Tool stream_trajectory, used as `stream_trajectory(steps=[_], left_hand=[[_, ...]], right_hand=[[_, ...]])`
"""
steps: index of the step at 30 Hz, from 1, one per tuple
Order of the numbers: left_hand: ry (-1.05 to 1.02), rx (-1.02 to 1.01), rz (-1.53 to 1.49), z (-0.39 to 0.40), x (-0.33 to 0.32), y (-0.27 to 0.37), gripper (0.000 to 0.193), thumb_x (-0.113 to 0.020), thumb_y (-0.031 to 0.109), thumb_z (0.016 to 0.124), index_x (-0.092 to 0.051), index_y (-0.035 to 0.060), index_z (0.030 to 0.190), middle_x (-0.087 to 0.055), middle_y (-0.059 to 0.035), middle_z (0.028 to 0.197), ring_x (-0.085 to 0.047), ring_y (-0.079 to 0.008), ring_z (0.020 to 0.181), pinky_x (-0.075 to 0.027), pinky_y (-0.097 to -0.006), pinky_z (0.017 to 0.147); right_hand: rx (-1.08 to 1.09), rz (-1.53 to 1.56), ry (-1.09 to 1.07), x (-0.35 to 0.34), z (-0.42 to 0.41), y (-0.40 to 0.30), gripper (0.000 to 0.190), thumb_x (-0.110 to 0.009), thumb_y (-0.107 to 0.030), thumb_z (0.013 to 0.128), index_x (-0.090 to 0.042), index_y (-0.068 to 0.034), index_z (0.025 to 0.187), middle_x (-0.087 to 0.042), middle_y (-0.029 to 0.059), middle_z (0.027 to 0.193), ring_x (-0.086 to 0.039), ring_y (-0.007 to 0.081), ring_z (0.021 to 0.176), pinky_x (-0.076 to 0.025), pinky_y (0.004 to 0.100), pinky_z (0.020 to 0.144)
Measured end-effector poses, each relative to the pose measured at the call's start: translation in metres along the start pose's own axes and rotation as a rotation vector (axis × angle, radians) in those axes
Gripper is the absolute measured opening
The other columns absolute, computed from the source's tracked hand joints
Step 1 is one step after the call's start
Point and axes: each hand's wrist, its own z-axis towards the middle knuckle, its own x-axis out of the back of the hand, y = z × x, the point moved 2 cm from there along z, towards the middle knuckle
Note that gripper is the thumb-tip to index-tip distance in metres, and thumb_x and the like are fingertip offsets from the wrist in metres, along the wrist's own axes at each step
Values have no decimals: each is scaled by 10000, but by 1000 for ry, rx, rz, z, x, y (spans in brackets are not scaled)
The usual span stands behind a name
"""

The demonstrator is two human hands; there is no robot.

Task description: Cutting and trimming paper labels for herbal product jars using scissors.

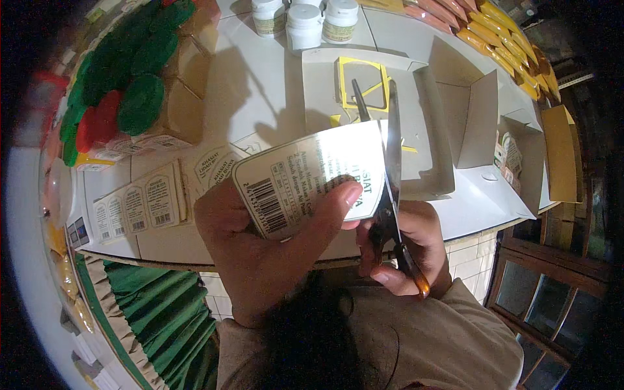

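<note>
My left hand (273, 253) grips a printed paper label (302, 180) with a barcode, its thumb across the front. In my right hand (414, 248) is a pair of scissors (394, 165) with dark blades spread apart, pointing away from me. The label's right edge lies against the nearer blade; bright glare covers part of the print. Beyond them, an open cardboard box tray (441, 146) holds a yellow paper frame offcut (363, 105) and small yellow scraps. Stacked label sheets (151, 200) lie at the left, with more labels (214, 168) partly behind my left hand.
White lidded plastic jars (304, 27) stand at the back. Packages with green and red tops (141, 105) crowd the left. Orange and yellow packets (492, 36) lie at the back right. An open carton (519, 151) holding printed pieces stands at the right, near the table's edge.
</note>
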Motion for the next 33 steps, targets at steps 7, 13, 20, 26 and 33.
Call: stream_trajectory(steps=[7,13,20,26,33], left_hand=[[-39,64,-54,-2,-1,0,220,-673,-2,601,-560,-17,789,-596,-84,706,-568,-114,615,-460,-213,532],[39,163,59,-5,-2,0,435,-670,25,549,-456,-35,924,-558,-121,775,-548,-166,655,-466,-258,565],[102,83,91,-9,-3,-3,535,-671,39,522,-420,-50,986,-543,-138,810,-540,-190,666,-472,-278,574],[94,146,78,-8,-5,-8,533,-673,35,520,-430,-53,986,-551,-136,801,-548,-192,656,-478,-280,558],[115,90,69,-9,-6,-7,543,-686,57,504,-439,-53,975,-556,-134,783,-549,-186,607,-469,-262,482]], right_hand=[[-19,121,17,-3,-4,1,354,-672,-106,596,-504,28,877,-524,70,671,-542,140,524,-413,232,482],[22,150,9,-5,-6,6,395,-671,-121,593,-496,33,912,-524,86,693,-531,163,525,-410,251,490],[19,135,55,-8,-9,5,403,-674,-116,585,-495,32,914,-518,80,681,-514,164,513,-406,251,490],[4,178,117,-7,-11,7,383,-673,-121,578,-498,28,884,-499,74,643,-502,168,496,-387,251,472],[-10,106,49,-4,-8,2,359,-663,-121,583,-503,31,866,-487,61,604,-492,166,486,-380,249,468]])
